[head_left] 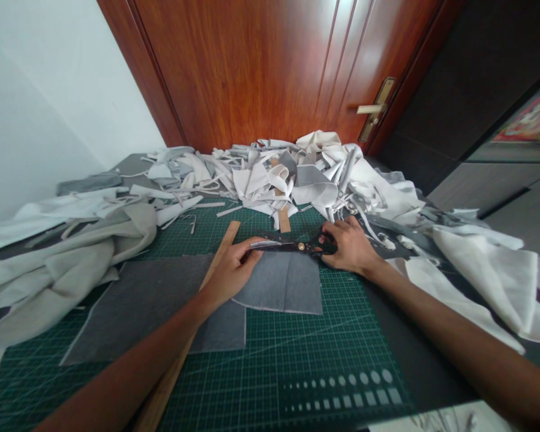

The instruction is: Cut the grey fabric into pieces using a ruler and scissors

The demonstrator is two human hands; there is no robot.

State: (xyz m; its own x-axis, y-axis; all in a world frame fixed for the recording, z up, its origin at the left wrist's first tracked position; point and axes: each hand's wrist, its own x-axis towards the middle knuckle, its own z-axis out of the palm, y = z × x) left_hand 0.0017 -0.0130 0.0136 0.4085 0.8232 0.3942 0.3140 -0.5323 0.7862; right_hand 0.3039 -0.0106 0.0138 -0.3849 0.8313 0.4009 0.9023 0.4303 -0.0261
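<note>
My right hand point(348, 243) is closed around the black handles of a pair of scissors point(301, 246), whose blades point left along the top edge of a small grey fabric piece point(288, 285). That edge is pinched between the thumb and fingers of my left hand point(234, 267), close to the blade tips. Under the left forearm lies a wooden ruler point(222, 246), slanting across a larger dark grey fabric sheet point(153, 300). Both pieces are over a green cutting mat point(333, 342) with a printed grid.
A heap of white and grey fabric scraps point(261, 180) runs along the back, with a second wooden strip point(284, 221) partly buried in it. Crumpled beige cloth point(72, 258) lies at left, white cloth point(486, 282) at right. A brown door point(252, 66) stands behind.
</note>
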